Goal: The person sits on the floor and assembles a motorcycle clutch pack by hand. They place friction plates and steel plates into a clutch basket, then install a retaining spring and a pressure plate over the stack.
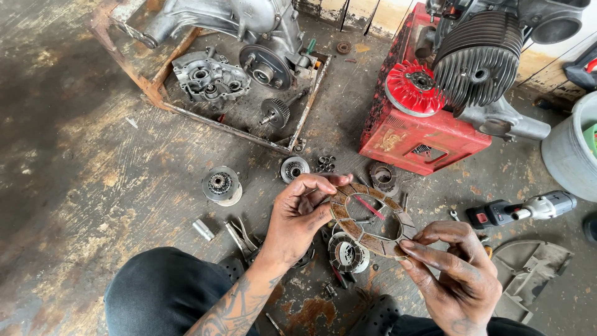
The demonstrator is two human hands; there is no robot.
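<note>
Together both hands [379, 239] pinch clutch ring's [372, 218] rim.

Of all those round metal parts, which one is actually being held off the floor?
The flat brown friction ring, pinched between the left hand and right hand. The round hub and gear-like disc lie on the floor.

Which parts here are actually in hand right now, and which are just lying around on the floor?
In hand:
- friction ring, held at its rim by left hand and right hand

Lying about:
- clutch pieces on the floor
- round hub
- power drill
- red crate
- engine casing
</note>
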